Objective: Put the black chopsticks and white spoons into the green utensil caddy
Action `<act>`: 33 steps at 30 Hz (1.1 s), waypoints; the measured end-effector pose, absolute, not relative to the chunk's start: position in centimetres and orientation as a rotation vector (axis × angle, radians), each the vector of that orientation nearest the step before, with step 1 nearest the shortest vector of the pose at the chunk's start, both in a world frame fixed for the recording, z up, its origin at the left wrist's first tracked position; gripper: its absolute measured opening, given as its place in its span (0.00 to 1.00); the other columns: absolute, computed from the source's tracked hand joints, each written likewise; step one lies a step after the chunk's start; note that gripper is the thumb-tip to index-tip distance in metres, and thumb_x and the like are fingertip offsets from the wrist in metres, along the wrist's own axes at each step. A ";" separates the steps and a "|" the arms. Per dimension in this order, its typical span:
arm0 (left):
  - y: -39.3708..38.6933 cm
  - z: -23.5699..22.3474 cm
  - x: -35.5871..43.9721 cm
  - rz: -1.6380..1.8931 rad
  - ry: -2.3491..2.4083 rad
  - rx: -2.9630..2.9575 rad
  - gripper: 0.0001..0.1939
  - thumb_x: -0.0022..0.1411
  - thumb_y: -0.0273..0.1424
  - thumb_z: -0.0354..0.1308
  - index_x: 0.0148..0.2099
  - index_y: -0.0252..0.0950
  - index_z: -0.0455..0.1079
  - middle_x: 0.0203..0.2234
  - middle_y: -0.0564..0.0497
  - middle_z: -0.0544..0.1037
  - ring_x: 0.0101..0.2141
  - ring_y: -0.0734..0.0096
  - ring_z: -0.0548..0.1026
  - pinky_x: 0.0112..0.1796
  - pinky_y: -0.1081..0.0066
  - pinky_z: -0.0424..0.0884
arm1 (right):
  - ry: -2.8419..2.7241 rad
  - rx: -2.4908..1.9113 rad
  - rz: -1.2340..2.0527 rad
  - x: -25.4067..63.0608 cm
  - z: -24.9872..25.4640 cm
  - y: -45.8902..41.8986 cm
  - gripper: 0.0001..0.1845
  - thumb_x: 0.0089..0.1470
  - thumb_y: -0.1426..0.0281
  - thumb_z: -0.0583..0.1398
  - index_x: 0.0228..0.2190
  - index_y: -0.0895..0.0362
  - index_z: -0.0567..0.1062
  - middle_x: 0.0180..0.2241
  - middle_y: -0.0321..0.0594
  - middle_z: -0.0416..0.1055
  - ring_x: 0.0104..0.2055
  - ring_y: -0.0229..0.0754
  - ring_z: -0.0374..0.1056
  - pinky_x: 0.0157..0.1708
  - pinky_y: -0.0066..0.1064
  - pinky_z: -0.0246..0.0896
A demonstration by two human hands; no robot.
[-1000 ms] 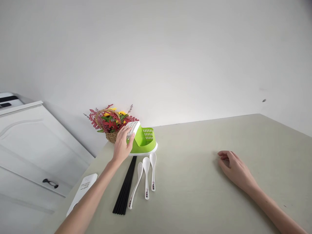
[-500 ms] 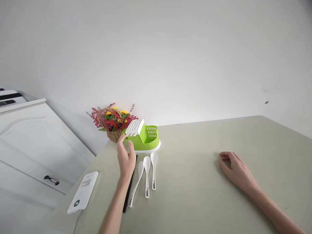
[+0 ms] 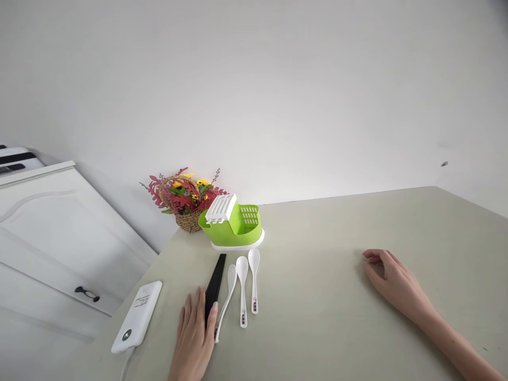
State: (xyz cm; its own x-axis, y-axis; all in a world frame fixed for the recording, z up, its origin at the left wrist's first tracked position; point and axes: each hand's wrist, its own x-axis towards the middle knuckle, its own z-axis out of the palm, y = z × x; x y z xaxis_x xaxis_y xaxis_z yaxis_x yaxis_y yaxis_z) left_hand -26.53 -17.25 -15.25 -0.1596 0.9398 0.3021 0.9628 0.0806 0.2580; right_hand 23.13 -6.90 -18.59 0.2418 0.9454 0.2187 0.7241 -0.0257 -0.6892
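My left hand (image 3: 195,338) lies flat near the table's front edge, fingers stretched over the near ends of a bundle of black chopsticks (image 3: 216,278). Three white spoons (image 3: 243,288) lie side by side just right of the chopsticks. Behind them stands a green cutlery holder (image 3: 234,228) on a white base, with a white slotted lid. My right hand (image 3: 391,283) rests on the table at the right, fingers loosely curled, holding nothing I can see.
A wicker basket of red and yellow flowers (image 3: 184,198) stands at the back beside the holder. A white power bank (image 3: 137,316) with a cable lies at the table's left edge. White cabinet doors (image 3: 51,233) are at the left. The table (image 3: 317,317) meets a white wall.
My left hand has left the holder's white lid and drawn back toward me, coming down flat on the chopsticks. My right hand has barely moved.
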 end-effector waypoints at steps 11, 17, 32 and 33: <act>-18.6 -15.0 -26.8 -0.773 -2.265 -1.988 0.31 0.75 0.42 0.42 0.76 0.49 0.43 0.71 0.51 0.58 0.69 0.56 0.56 0.67 0.45 0.58 | -1.533 -1.842 0.395 23.3 -18.9 -6.9 0.17 0.58 0.56 0.54 0.45 0.50 0.70 0.47 0.43 0.74 0.42 0.49 0.73 0.42 0.41 0.65; -20.1 -14.6 -27.2 -0.939 -2.371 -1.965 0.29 0.74 0.44 0.44 0.73 0.52 0.52 0.68 0.54 0.64 0.67 0.55 0.62 0.64 0.47 0.65 | -1.525 -1.850 0.396 23.3 -18.8 -7.0 0.16 0.57 0.56 0.53 0.44 0.49 0.70 0.48 0.42 0.74 0.46 0.49 0.72 0.41 0.40 0.65; -18.7 -12.3 -26.0 -0.799 -2.472 -2.063 0.31 0.74 0.46 0.42 0.74 0.45 0.48 0.69 0.47 0.62 0.68 0.56 0.60 0.65 0.50 0.63 | -1.542 -1.855 0.369 23.3 -18.5 -7.2 0.16 0.58 0.56 0.54 0.44 0.50 0.71 0.47 0.43 0.75 0.46 0.50 0.72 0.41 0.40 0.65; -18.2 -11.8 -25.8 -0.757 -2.481 -2.075 0.32 0.73 0.46 0.42 0.74 0.43 0.47 0.69 0.46 0.63 0.68 0.56 0.61 0.65 0.50 0.64 | -1.540 -1.857 0.379 23.4 -18.5 -7.2 0.16 0.58 0.56 0.54 0.44 0.50 0.71 0.47 0.43 0.75 0.46 0.50 0.72 0.41 0.39 0.65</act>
